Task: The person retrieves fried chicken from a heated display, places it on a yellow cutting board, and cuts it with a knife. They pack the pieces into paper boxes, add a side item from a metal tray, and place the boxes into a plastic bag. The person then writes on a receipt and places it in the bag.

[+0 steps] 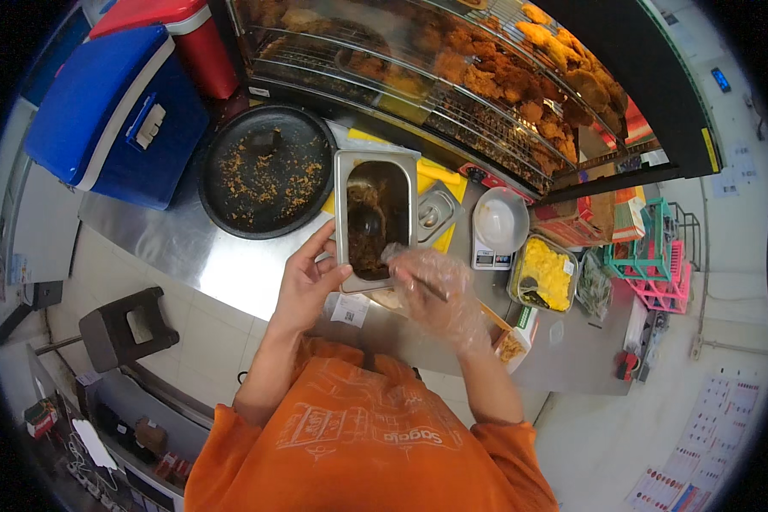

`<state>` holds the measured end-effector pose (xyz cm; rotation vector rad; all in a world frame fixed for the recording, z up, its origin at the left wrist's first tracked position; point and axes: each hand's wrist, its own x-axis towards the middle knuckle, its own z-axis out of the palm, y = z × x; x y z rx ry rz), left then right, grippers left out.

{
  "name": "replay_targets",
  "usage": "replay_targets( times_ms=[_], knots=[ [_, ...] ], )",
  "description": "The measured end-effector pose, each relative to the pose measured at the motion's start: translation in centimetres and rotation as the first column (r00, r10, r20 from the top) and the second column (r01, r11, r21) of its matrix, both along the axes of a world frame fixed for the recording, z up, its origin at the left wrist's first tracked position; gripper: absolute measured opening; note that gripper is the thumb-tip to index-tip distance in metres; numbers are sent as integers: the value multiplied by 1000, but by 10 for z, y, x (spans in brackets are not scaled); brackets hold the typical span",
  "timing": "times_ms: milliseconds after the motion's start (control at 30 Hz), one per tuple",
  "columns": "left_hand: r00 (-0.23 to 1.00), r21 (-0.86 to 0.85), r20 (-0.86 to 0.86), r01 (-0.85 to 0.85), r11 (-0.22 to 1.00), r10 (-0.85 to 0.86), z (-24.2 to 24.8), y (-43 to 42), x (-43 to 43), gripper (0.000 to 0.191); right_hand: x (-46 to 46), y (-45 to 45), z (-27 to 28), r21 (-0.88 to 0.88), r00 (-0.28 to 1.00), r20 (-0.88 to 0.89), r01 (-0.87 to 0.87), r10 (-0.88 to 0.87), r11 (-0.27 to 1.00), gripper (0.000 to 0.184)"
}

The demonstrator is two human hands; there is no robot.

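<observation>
My bare left hand grips the lower left edge of a rectangular stainless steel food pan, tilted above the counter. Dark brown, greasy contents lie in it. A clear plastic glove covers my right hand, whose fingers are closed around a thin handle at the pan's lower right corner; the tool's other end cannot be made out. Behind the pan, a small steel lid rests on a yellow cloth. Below the pan lies a printed paper slip, and a paper food box is partly hidden by my right hand.
A round black tray with crumbs stands left, beside a blue cooler. A glass display cabinet with fried food runs along the back. Right are a kitchen scale bearing a bowl and a container of yellow food.
</observation>
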<state>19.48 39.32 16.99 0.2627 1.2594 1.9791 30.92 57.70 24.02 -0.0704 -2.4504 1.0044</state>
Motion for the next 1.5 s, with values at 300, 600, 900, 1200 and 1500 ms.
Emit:
replay_targets(
  times_ms=[300,600,900,1200,1500],
  knots=[
    [994,-63,-108,-39,997,32,-13,13,35,70,-2,-61,-51,-913,854,232,357,-466,199,37],
    [999,7,-52,-2,1000,2,-14,-3,33,74,-2,-33,-53,-973,813,83,192,-577,130,42],
    [999,-6,-26,39,999,-40,0,2,29,70,22,-24,-46,-941,834,63,232,-548,245,34],
    [1000,-65,-17,13,998,-14,2,39,40,73,69,-30,-44,-705,960,39,223,-277,673,18],
    [972,-244,-112,175,954,-207,8,63,92,70,97,25,-79,-997,763,78,56,-642,-55,44]
  ],
)
